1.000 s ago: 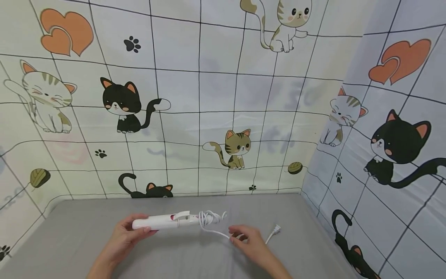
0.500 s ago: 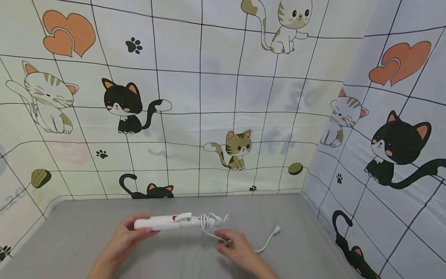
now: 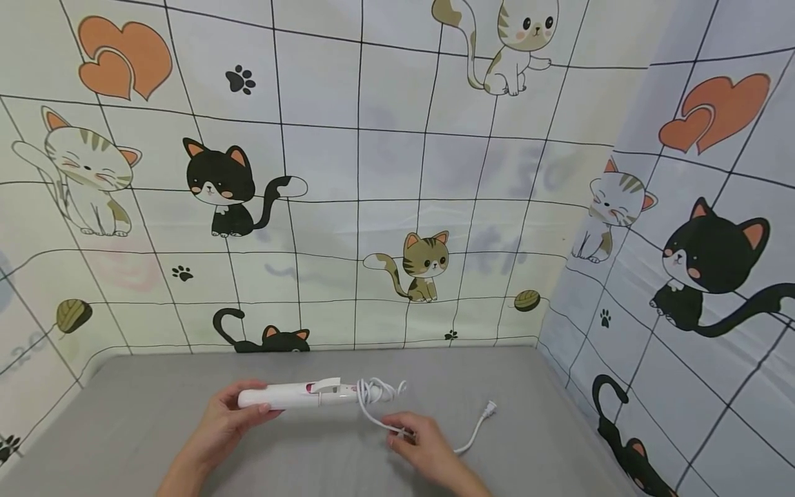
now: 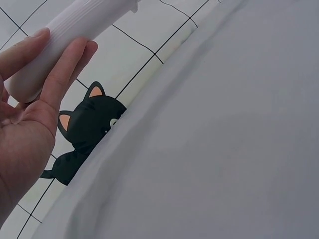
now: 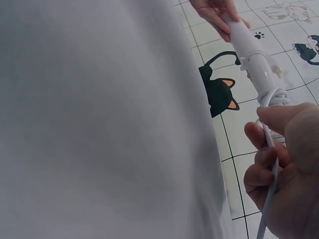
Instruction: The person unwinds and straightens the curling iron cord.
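Your right hand [image 3: 419, 443] is pinching the cord [image 3: 373, 392]; your left hand [image 3: 225, 419] is gripping the wand [image 3: 279, 397], which is stretching crosswise, forward-left of your right hand, its cord-wrapped end pointing right.

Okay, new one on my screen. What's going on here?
A person's left hand grips one end of a white appliance, possibly a curling iron, over a grey surface. Its cord is looped in a loose bundle around the other end. The right hand holds the cord just past those loops, and the plug sits free beyond that hand.
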Tool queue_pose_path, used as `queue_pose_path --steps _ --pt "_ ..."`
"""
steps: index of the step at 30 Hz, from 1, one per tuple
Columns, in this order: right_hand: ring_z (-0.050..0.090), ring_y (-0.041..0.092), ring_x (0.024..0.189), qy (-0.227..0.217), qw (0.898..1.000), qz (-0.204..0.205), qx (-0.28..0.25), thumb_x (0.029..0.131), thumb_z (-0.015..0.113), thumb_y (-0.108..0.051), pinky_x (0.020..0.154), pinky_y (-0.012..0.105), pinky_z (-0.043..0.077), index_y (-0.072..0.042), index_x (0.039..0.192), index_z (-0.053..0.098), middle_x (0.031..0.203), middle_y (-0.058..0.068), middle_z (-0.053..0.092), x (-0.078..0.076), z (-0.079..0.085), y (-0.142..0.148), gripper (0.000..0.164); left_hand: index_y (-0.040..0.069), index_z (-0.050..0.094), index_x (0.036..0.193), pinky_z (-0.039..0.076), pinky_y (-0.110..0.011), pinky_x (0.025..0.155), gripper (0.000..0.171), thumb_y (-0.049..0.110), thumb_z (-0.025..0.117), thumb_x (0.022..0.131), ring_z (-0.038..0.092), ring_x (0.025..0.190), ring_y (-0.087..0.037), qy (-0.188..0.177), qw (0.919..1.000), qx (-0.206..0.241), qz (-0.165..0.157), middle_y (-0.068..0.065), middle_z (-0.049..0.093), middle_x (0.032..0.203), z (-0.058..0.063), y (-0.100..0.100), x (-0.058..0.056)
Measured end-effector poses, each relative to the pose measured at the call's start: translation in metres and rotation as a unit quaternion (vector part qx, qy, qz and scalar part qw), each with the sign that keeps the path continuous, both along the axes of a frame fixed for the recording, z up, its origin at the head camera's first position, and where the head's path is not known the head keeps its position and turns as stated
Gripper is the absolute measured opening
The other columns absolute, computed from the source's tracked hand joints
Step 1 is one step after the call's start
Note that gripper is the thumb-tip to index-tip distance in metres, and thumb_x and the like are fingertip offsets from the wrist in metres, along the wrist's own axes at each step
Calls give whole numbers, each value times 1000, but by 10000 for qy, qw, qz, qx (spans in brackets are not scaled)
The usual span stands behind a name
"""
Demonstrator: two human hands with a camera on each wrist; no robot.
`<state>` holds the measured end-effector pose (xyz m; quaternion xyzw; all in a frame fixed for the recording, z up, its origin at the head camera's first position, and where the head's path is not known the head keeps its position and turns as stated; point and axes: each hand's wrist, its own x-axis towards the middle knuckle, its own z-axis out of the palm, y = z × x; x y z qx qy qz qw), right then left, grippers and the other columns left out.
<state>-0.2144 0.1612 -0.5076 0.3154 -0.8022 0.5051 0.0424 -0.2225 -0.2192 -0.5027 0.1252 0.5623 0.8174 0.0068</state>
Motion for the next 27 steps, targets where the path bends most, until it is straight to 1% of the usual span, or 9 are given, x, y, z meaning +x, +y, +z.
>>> queue_pose_path --steps 4,7,10,12,15,17,19,22,27 --pt "63 3 89 86 9996 -276 -25 92 74 -4 72 19 59 -2 109 76 100 13 76 0 0 0 17 -1 69 119 59 -48 95 36 -20 61 89 65 108 -23 19 10000 18 -41 -8 61 119 -1 -1 0" --pt "62 1 84 63 9991 -427 -38 91 76 -5 68 18 57 -3 104 78 94 9 76 0 2 1 13 0 70 118 59 -49 95 38 -21 60 89 64 108 -23 72 9999 48 -77 -7 61 119 -3 -2 0" --pt "58 -1 74 15 9985 -545 -92 88 79 -5 60 16 53 -3 98 79 84 5 76 0 6 3 10 2 71 117 59 -50 95 39 -22 60 88 64 107 -24 102 9999 46 -102 -8 60 119 -4 -2 0" --pt "54 -3 68 141 9978 -628 -136 86 81 -5 54 15 50 -4 94 79 80 2 75 1 9 5 8 2 71 117 59 -50 95 39 -22 61 88 64 108 -24 87 9999 27 -126 -9 59 120 -5 -2 0" --pt "48 -5 62 744 9946 -699 -199 82 83 -4 48 12 44 -7 90 80 77 -1 74 0 11 10 9 3 72 116 59 -50 95 39 -22 60 88 63 108 -24 67 9998 17 -160 -10 58 120 -7 -3 0" --pt "46 -6 60 1253 9894 -678 -277 80 84 -1 46 9 41 -7 89 80 74 -2 73 -2 12 13 12 4 72 115 59 -50 95 39 -22 60 88 63 108 -24 31 9999 -6 -168 -10 57 120 -8 -4 0" --pt "46 -3 58 1666 9830 -688 -360 75 85 6 46 7 38 -5 86 79 71 1 71 -3 15 15 16 5 72 115 59 -51 95 39 -22 60 88 63 109 -24 21 9998 -31 -199 -10 57 120 -8 -5 0" --pt "47 -1 58 2015 9762 -664 -456 72 85 8 48 4 37 -4 86 79 70 1 70 -7 17 20 19 7 73 113 59 -51 95 40 -22 60 88 63 108 -23 18 9996 -33 -273 -9 57 120 -9 -7 1" --pt "47 -1 60 2611 9619 -678 -455 74 85 6 49 4 38 -7 91 80 72 -4 68 -11 22 34 22 8 73 115 59 -50 95 44 -24 56 90 63 109 -24 200 9980 131 -587 -9 58 121 -9 -11 2"
